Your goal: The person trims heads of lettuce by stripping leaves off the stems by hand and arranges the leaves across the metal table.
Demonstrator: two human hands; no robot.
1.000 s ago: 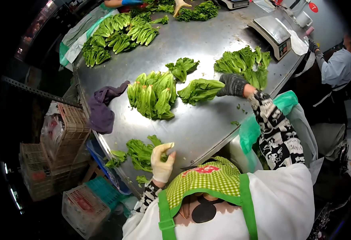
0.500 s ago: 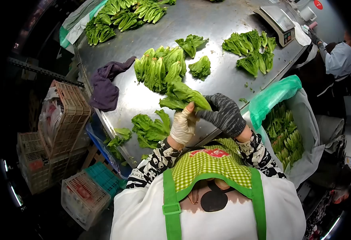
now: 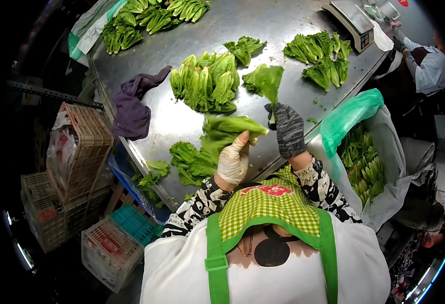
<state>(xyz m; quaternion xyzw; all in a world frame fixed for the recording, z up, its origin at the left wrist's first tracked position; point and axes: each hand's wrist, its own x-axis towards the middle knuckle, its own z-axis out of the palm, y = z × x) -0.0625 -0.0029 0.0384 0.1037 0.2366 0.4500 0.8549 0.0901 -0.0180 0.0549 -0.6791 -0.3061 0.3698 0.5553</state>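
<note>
My left hand point(image 3: 233, 161), in a pale glove with the thumb tip bare, is closed round a head of lettuce point(image 3: 230, 130); the leafy end points left and is blurred. To its right, my right hand point(image 3: 289, 130) wears a dark grey knitted glove and pinches a single lettuce leaf point(image 3: 270, 83) by its stem, leaf end up. Beyond my hands stands a pile of lettuce heads point(image 3: 202, 83). Loose lettuce leaves point(image 3: 189, 161) lie left of my left hand. A small lettuce bunch point(image 3: 252, 80) sits partly behind the held leaf.
On the metal table point(image 3: 156, 55) are more lettuce heaps point(image 3: 321, 55), a purple cloth point(image 3: 133, 106) and a weighing scale point(image 3: 351, 23). A lined container of lettuce point(image 3: 362, 162) stands at right, plastic crates point(image 3: 85, 147) at left. Another person point(image 3: 428, 68) works at the far right.
My right hand has moved away from the lettuce head, up and slightly right, and now carries a separate leaf. My left hand keeps the head in nearly the same place.
</note>
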